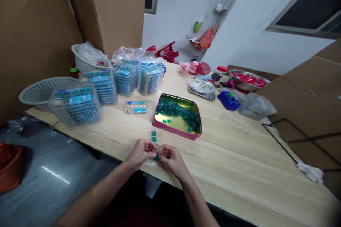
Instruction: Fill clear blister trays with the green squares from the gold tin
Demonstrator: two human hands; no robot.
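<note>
Close work at the near edge of the counter (239, 163)

Watching through the head camera, I have both bare hands in view. The left hand (142, 153) and right hand (170, 158) meet with bent fingers, fingertips drawn in around a small dark teal piece (156, 156). I cannot tell which hand grips it, or whether both do. The piece is over the lower part of a clear tray (145, 134), which lies flat at the counter's edge, partly hidden by the hands. Two teal squares (153, 133) show in a line in the tray, above the fingers.

Just beyond, to the right: a pink-sided tin (173, 132), gold inside, teal gems (177, 108) heaped along its far and right sides, a couple loose on the bare gold. Left of the tin, apart from it, lies one filled pack (136, 107) with blue contents.

Farther left I count four front stacks of similar packs (151, 79), near two perforated baskets (48, 90). On the right I note a blue container (228, 100) beside a clear tub (257, 106).
</note>
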